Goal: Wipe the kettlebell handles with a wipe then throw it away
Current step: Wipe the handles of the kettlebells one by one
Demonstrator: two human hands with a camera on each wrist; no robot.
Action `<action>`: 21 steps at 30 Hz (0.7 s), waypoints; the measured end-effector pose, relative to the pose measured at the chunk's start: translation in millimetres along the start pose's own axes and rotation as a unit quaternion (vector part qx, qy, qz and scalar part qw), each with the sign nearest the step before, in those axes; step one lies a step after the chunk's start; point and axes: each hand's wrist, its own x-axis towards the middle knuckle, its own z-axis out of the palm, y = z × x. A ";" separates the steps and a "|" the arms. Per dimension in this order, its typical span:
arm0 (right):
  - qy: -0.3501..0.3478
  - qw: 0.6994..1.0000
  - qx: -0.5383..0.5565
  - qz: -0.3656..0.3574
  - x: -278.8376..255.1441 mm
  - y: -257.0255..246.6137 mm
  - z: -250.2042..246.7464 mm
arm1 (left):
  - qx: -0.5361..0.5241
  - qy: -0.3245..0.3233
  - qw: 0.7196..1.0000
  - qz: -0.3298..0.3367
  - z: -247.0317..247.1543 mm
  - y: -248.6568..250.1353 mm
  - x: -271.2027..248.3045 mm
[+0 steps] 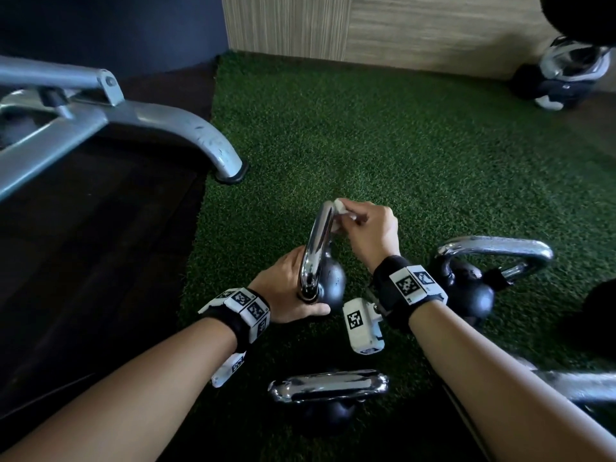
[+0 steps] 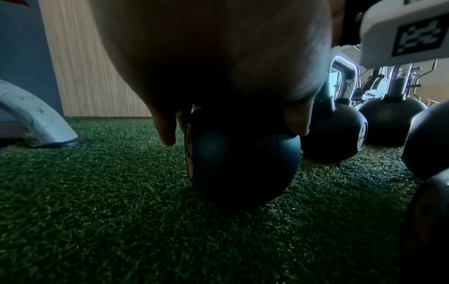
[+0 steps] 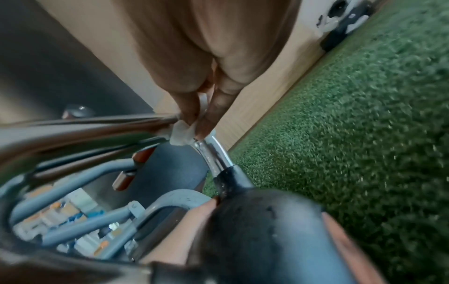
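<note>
The wiping step is in hand. The right hand [image 1: 373, 230] pinches a small crumpled white wipe [image 1: 340, 208] between thumb and fingertips [image 3: 206, 123] and presses it against the far bend of the polished chrome handle [image 1: 316, 241] of the small black round kettlebell [image 1: 328, 281]. In the right wrist view the wipe sits just under those fingertips, on the curve where the top bar of the handle turns down toward the ball.

The left hand [image 1: 286, 291] steadies the weight — its fingers [image 2: 167, 130] are curled round the top of the black ball and the near foot of the handle, thumb on one side and the rest on the other. The kettlebell itself rests on the green artificial turf floor [image 1: 400, 145], directly below the left fingers.

Judging by the wipe's place at one bend, the rest of this handle probably needs a pass yet. The next move calls for sliding the pinched wipe along the bar toward the left fingers, keeping pressure all round the chrome — and for the left hand to hold firm so the ball does not roll.

Two more black kettlebells with chrome handles wait close by: one [image 1: 466, 281] just right of the right wrist, one [image 1: 328, 388] nearer the body between the forearms.
</note>
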 end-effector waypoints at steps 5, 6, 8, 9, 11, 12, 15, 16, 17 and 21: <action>-0.023 0.999 -0.023 -0.029 6.3 -8.6 -14.1 | -0.011 -0.009 1.000 -0.001 1.7 -5.4 2.7; -0.028 0.999 -0.023 -0.025 9.9 -10.1 -16.1 | -0.011 -0.013 1.000 -0.004 0.9 -4.7 4.2; -0.043 0.998 -0.025 -0.042 10.3 -13.4 -20.3 | -0.002 -0.022 1.000 -0.015 -1.9 -3.0 6.8; -0.059 0.996 -0.021 -0.056 6.4 -16.1 -22.7 | 0.012 -0.028 0.999 -0.018 -3.5 -2.1 7.4; -0.107 0.991 -0.014 -0.084 -5.6 -19.5 -28.2 | 0.035 -0.041 0.998 -0.018 -4.9 -1.2 8.1; -0.129 0.987 -0.014 -0.093 -11.5 -20.8 -31.3 | 0.039 -0.045 0.998 -0.016 -4.3 -2.1 8.6; -0.171 0.983 0.048 -0.052 -15.7 -24.9 -35.4 | 0.053 -0.051 0.997 -0.014 -4.0 -1.7 10.8; -0.172 0.982 0.079 -0.025 -13.8 -25.0 -35.9 | 0.058 -0.053 0.997 -0.015 -4.6 -1.0 11.9; -0.169 0.980 0.108 -0.005 -13.0 -25.0 -36.0 | 0.064 -0.058 0.996 -0.023 -5.8 -0.2 12.7; -0.192 0.972 0.133 0.011 -24.5 -27.5 -36.8 | 0.053 -0.064 0.996 -0.040 -4.4 -6.5 24.2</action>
